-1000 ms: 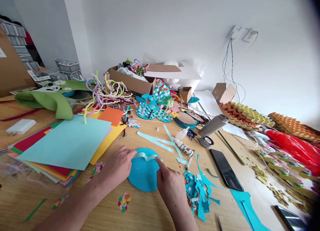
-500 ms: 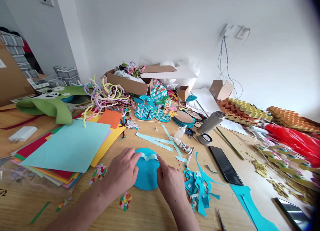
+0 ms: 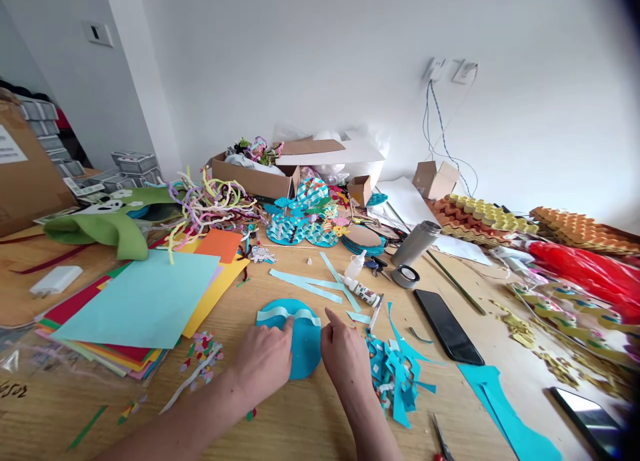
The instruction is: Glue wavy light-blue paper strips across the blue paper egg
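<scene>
A blue paper disc [image 3: 305, 358] lies on the wooden table in front of me. Across its upper part runs a wavy light-blue paper strip [image 3: 273, 313], whose two ends reach the disc's sides. My left hand [image 3: 265, 354] rests over the disc's lower left, its index fingertip touching the middle of the strip. My right hand [image 3: 345, 348] is beside the disc's right edge, index finger stretched out, other fingers curled, holding nothing. Straight light-blue paper strips [image 3: 305, 284] lie beyond the disc, near a glue bottle [image 3: 363, 291].
Blue paper scraps [image 3: 400, 374] and scissors [image 3: 441, 438] lie to the right, with a black phone [image 3: 449, 326] beyond. Stacked coloured paper [image 3: 145, 301] is at left. A steel flask [image 3: 417, 244] leans behind, near finished blue paper crafts [image 3: 305, 221].
My left hand has let go of the strip's left end and moved to its middle. The right hand has come off the right end. The view has shifted slightly.
</scene>
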{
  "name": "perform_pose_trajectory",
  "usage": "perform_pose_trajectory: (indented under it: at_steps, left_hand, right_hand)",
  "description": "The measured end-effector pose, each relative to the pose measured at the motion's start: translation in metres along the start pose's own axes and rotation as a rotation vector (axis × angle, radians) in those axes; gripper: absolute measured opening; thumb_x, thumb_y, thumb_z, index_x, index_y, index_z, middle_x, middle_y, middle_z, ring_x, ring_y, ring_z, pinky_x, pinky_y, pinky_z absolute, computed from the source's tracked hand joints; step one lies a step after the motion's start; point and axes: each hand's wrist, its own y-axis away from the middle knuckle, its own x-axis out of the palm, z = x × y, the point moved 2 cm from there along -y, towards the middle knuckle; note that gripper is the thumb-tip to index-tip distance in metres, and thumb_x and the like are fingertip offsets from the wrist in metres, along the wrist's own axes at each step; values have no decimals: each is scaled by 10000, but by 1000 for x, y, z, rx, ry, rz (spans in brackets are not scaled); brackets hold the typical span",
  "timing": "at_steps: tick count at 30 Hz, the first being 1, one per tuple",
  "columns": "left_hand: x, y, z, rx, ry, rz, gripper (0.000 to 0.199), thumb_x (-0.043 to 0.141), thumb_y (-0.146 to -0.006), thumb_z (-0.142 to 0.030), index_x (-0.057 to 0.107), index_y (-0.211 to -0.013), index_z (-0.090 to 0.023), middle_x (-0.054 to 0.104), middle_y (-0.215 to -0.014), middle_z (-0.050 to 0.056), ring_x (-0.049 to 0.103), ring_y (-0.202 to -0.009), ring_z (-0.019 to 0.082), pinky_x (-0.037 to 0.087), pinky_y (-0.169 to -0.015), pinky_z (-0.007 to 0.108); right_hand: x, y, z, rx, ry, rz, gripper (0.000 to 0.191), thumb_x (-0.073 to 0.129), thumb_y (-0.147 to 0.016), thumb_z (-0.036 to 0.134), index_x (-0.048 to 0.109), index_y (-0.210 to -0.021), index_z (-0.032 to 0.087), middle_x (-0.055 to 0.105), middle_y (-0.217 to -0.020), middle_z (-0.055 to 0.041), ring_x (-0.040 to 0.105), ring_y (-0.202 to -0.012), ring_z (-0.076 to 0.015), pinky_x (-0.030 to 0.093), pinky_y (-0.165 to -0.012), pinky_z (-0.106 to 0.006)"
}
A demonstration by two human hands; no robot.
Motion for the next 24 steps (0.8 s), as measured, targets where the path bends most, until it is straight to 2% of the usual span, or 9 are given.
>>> perform_pose_trajectory:
  at_steps: [6, 11, 18, 24]
  left_hand:
    - [4, -1, -3, 19, 9, -21, 575, 424, -818, -122, 446, -1391, -79, 722, -742, 152, 706, -721, 315, 533, -613, 387]
    - [4, -4, -3, 4, 13, -5, 552, 444, -820, -120, 471, -1369, -70, 726, -765, 164, 713, -736, 299, 533, -629, 359]
    - [9, -7, -3, -7, 3, 1, 547, 444, -817, -124, 479, -1358, -54, 728, -763, 168, 716, -739, 293, 529, -623, 348]
    - [7, -7, -3, -6, 12, -5, 524, 443, -810, -133, 503, -1324, -50, 727, -762, 165, 712, -747, 306, 537, -633, 377]
  right_hand:
    - [4, 1, 1, -57, -32, -14, 436, 398, -896, 145, 615, -1273, 181, 756, -793, -100, 715, -748, -250, 397, -590, -275]
    - [7, 4, 3, -124, -58, -20, 440, 400, -887, 136, 620, -1264, 192, 748, -732, -75, 704, -664, -223, 369, -544, -257]
    - [13, 5, 5, -234, -45, -26, 456, 413, -857, 131, 641, -1242, 223, 747, -717, -59, 701, -643, -198, 387, -559, -246]
    - [11, 7, 7, -260, 2, -16, 468, 417, -863, 133, 630, -1260, 258, 751, -736, -49, 700, -649, -180, 386, -557, -231]
